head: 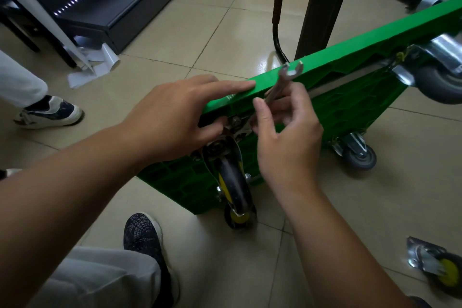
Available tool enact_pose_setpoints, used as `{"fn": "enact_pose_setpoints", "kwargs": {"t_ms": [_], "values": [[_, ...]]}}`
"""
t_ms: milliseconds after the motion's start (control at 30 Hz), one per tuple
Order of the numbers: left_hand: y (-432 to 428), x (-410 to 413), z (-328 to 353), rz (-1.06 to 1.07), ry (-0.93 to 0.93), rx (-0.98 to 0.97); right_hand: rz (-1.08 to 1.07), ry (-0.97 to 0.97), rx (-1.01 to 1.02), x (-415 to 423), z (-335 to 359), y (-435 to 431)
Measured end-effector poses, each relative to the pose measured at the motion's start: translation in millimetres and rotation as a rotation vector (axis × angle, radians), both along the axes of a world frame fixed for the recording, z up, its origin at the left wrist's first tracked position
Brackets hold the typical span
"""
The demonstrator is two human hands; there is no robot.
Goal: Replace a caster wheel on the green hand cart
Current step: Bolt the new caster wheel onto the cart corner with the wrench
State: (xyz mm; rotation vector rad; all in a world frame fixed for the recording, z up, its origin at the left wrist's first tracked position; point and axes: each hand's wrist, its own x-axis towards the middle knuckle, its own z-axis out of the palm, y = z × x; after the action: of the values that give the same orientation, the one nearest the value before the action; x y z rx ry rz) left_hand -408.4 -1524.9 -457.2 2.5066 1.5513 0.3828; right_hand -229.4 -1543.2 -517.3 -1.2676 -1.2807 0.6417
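The green hand cart (350, 105) stands tipped on its side on the tiled floor, underside facing me. A caster with a black and yellow wheel (233, 187) sits at its near corner, the mounting plate and a nut (236, 121) visible above it. My left hand (180, 117) rests on the cart's upper edge, index finger stretched along it and thumb tucked under by the plate. My right hand (285, 137) pinches a silver open-ended wrench (282, 85), whose lower end is at the plate and upper jaw sticks up past the edge.
A loose caster (435, 267) with a yellow hub lies on the floor at lower right. Two grey casters (360, 155) (440, 77) stay mounted on the cart. My shoe (142, 235) is near the wheel; another person's shoe (50, 114) stands left. A black table leg (322, 7) rises behind.
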Motion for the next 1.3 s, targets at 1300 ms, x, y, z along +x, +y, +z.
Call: {"fn": "enact_pose_setpoints", "kwargs": {"t_ms": [1300], "values": [[-1, 1, 3, -0.016, 0.011, -0.007, -0.076, 0.982, -0.586, 9, -45, 26]]}}
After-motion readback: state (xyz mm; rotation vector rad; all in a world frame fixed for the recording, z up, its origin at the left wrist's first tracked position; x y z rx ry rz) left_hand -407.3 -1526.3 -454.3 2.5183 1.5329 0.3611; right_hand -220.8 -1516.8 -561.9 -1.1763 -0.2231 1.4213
